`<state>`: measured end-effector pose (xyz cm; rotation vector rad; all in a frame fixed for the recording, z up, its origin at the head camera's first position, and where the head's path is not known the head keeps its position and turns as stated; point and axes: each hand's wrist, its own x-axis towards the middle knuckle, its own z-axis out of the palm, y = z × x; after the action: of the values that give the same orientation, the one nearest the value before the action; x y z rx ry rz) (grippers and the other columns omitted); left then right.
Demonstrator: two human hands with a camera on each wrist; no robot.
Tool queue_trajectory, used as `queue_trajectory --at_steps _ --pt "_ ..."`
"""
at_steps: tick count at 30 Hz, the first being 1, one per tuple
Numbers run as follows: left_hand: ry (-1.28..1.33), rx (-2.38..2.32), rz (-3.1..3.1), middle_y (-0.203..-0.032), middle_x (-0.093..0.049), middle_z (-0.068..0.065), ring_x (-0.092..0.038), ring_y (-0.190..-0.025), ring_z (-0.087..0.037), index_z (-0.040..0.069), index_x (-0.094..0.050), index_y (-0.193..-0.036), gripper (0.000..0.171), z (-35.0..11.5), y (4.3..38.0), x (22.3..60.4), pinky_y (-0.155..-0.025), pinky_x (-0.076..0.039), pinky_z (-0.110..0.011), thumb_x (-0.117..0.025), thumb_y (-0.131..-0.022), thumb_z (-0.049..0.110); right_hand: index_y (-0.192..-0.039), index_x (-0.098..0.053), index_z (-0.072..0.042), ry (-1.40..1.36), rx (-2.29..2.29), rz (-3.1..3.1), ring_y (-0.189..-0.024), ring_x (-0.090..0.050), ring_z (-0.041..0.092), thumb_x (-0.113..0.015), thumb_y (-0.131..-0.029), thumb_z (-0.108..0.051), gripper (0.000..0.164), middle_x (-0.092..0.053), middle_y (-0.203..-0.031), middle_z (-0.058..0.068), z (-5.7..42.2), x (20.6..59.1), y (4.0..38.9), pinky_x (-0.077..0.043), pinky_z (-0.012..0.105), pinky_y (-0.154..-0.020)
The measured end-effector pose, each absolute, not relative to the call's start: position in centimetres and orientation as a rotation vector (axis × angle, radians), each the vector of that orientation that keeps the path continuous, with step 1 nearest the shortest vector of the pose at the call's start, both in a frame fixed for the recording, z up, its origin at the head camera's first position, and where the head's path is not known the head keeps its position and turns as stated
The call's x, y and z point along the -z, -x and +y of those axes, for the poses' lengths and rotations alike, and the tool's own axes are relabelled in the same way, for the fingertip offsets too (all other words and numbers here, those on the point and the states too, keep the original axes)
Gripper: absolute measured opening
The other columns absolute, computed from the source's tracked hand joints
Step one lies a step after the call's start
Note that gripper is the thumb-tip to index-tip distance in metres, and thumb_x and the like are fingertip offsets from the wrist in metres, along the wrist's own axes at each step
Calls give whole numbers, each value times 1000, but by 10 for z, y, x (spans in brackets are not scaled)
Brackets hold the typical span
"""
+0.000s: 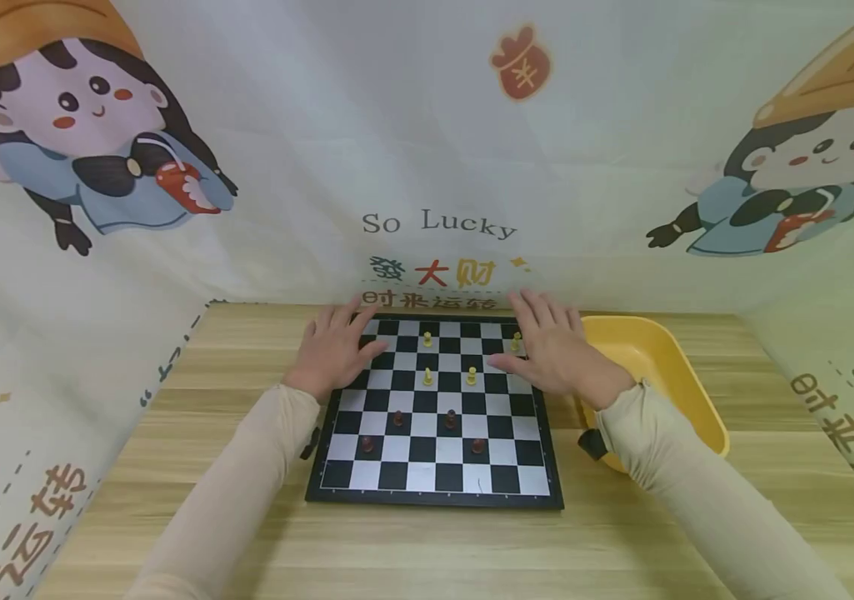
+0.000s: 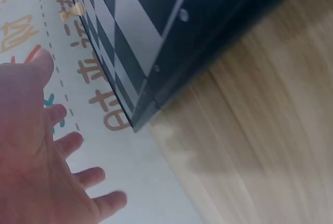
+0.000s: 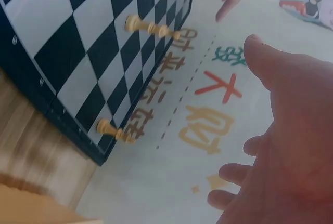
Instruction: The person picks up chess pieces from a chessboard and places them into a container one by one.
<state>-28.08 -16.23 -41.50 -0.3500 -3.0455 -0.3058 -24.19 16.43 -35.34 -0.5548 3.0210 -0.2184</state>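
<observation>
With my left grip and right grip relaxed, holding nothing, by the far corners of the chessboard on the desk, I seem between moves, and taking its yellow pieces would call for a light pinch.

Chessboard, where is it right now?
The head view shows the chessboard on the table, lower centre, with the left hand by its far-left corner, the right hand by its far-right corner and the yellow tray to its right.
</observation>
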Motion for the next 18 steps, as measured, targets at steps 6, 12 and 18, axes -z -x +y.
queue_trajectory --at_steps 6,12,18 --pt "354 375 -3111 -171 -22 -13 -23 -155 -44 20 -27 -163 74 -167 282 419 -118 -33 -70 -49 -103 57 -164 -6 -7 652 268 3018 -157 -13 46 -54 -98 -64 100 -10 -171 21 158 355 235 -12 69 -126" --pt "332 559 -3235 -173 -13 -10 -12 -157 -48 20 -22 -164 85 -169 284 420 -120 -28 -70 -58 -98 59 -163 -10 -2 712 399 2988 -156 -17 46 -57 -99 -58 97 -14 -170 23 151 361 230 -20 63 -127" --pt "369 559 -3344 -174 -6 -11 -2 -157 -53 19 -20 -165 95 -169 283 418 -125 -8 -71 -62 -92 64 -164 -13 -6 657 430 2954 -152 -29 43 -57 -98 -60 96 -25 -167 22 142 368 226 -28 58 -126"
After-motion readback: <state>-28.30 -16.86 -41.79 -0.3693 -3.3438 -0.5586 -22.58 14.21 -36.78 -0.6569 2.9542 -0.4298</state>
